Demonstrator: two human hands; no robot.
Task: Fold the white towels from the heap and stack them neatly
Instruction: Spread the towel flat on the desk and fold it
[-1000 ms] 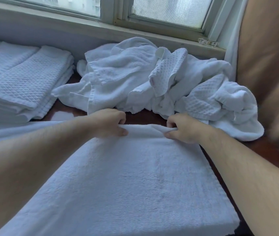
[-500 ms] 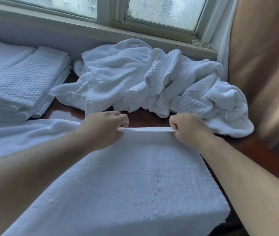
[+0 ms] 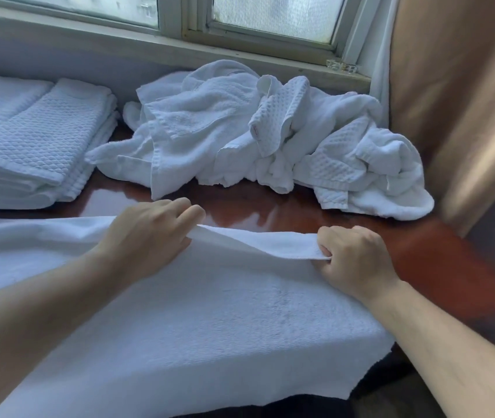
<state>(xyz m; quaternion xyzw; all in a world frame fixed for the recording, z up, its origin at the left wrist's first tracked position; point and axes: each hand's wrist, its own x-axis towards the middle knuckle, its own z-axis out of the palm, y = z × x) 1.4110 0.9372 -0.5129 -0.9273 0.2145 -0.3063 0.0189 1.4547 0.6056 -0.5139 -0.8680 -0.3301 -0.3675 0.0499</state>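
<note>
A large white towel point(image 3: 210, 321) lies spread over the near part of the dark red table point(image 3: 439, 254). My left hand point(image 3: 146, 236) and my right hand point(image 3: 355, 260) each pinch its far edge, which is lifted a little off the table between them. Behind, under the window, lies a crumpled heap of white towels point(image 3: 264, 134). At the far left stands a stack of folded white towels point(image 3: 38, 143).
A window sill point(image 3: 180, 52) runs along the back wall, with a small clear glass object point(image 3: 343, 66) on it at the right. A brown curtain point(image 3: 457, 95) hangs at the right, next to the heap.
Both hands have drawn the towel's far edge back toward me and lifted it; more bare table now shows between that edge and the heap.
</note>
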